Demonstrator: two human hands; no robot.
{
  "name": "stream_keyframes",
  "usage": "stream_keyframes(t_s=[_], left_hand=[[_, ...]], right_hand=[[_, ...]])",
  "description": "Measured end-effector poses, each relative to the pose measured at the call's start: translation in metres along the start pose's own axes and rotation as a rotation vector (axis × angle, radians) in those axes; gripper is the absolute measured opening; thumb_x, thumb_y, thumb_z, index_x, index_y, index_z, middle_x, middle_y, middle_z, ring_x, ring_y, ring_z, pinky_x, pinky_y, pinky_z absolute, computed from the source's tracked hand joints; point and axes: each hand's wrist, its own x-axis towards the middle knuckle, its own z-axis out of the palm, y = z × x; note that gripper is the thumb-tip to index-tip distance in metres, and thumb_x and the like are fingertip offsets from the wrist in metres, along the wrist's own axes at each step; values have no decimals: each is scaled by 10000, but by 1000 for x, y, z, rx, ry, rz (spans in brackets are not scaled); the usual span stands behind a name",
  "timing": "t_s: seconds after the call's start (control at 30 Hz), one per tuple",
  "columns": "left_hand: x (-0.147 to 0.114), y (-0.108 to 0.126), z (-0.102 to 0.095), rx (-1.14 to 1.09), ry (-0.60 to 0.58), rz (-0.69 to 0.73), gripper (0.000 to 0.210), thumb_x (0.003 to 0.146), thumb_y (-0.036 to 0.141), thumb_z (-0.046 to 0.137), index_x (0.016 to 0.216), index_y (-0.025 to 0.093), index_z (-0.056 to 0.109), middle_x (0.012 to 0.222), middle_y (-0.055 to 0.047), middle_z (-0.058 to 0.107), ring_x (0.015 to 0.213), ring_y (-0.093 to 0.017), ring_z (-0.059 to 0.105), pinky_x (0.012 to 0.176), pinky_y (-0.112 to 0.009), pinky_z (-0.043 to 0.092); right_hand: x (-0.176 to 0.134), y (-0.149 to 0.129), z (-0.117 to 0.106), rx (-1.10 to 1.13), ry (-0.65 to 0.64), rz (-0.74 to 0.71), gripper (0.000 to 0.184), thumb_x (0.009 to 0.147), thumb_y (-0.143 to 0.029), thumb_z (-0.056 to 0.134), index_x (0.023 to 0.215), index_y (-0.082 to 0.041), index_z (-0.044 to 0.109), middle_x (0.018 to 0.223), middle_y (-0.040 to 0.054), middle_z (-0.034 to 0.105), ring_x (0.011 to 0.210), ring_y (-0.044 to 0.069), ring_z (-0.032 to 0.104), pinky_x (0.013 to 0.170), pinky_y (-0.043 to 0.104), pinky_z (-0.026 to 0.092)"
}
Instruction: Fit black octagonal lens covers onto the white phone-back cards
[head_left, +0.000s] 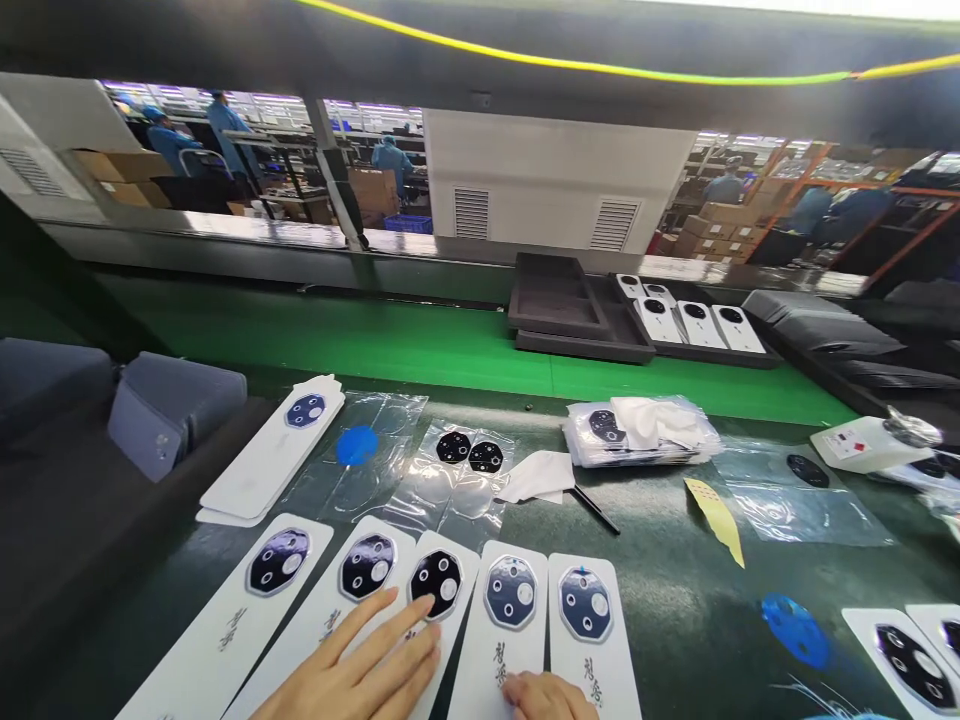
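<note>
Several white panels lie in a row at the front, each with a dark, shiny octagonal camera plate holding several round openings and black lettering lower down. My left hand [367, 655] lies flat with fingers stretched over the second panel [292, 650] and the third panel [459, 570]. Its fingertips reach the lower edge of the third panel's camera plate [436, 584]. My right hand [551, 697] is curled at the bottom edge, over the lettering of the fourth panel [487, 635] and beside the fifth panel [592, 655]. Whatever its fingers may hold is hidden.
A stack of white panels [262, 460] stands back left. Clear film sheets [390, 485], a white cloth [536, 475], a black stick [598, 510] and a bagged pile [660, 450] lie behind the row. Black trays [559, 290] stand at the back; blue film [796, 630] lies right.
</note>
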Motion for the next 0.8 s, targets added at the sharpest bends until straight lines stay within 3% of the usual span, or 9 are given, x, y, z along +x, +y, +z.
stream_keyframes(t_s=[0.07, 0.13, 0.2, 0.27, 0.4, 0.57, 0.8], left_hand=[[21, 4, 0, -17, 33, 3, 236, 962, 235, 470, 1142, 219, 622, 1084, 37, 738, 1044, -146, 648, 1072, -267, 365], [43, 9, 1, -26, 87, -10, 273, 958, 140, 410, 1123, 200, 619, 1022, 21, 755, 956, -156, 674, 919, -270, 461], [60, 13, 3, -32, 107, -61, 340, 920, 57, 357, 1114, 185, 606, 1004, -3, 755, 930, -176, 678, 823, -295, 483], [70, 17, 6, -35, 87, -131, 379, 844, -12, 355, 1064, 170, 604, 1009, -26, 749, 930, -193, 672, 809, -319, 473], [73, 18, 15, -29, 68, -160, 359, 746, -40, 384, 959, 148, 603, 1021, -54, 738, 930, -215, 654, 829, -342, 441], [76, 14, 25, -107, 160, -193, 308, 785, -6, 393, 932, 182, 587, 1003, -28, 738, 916, -199, 620, 827, -323, 412], [77, 19, 40, -87, 167, -197, 276, 806, 21, 435, 998, 169, 567, 1046, -31, 707, 916, -186, 590, 820, -290, 396]], right_hand=[[42, 58, -48, -21, 67, 47, 318, 943, -326, 450, 812, -279, 736, 692, -39, 693, 510, 110, 626, 403, 194, 442], [73, 121, -95, 88, -3, 93, 309, 829, -314, 547, 575, -326, 722, 435, -76, 600, 260, 24, 459, 272, 168, 267], [88, 173, -127, 118, -135, 237, 254, 785, -302, 557, 635, -364, 752, 509, -81, 664, 280, 34, 505, 304, 174, 311], [88, 203, -141, 127, -159, 333, 246, 793, -306, 551, 707, -395, 764, 579, -82, 698, 324, 41, 549, 327, 169, 323], [75, 211, -137, 154, -126, 387, 270, 822, -283, 539, 772, -430, 760, 628, -91, 715, 346, 33, 563, 338, 142, 329], [78, 200, -134, 154, -155, 300, 302, 842, -260, 514, 814, -443, 753, 609, -81, 710, 334, 26, 545, 339, 122, 344], [78, 195, -133, -24, -77, 412, 336, 828, -324, 464, 670, -375, 756, 611, -54, 700, 361, 34, 537, 357, 191, 330]])
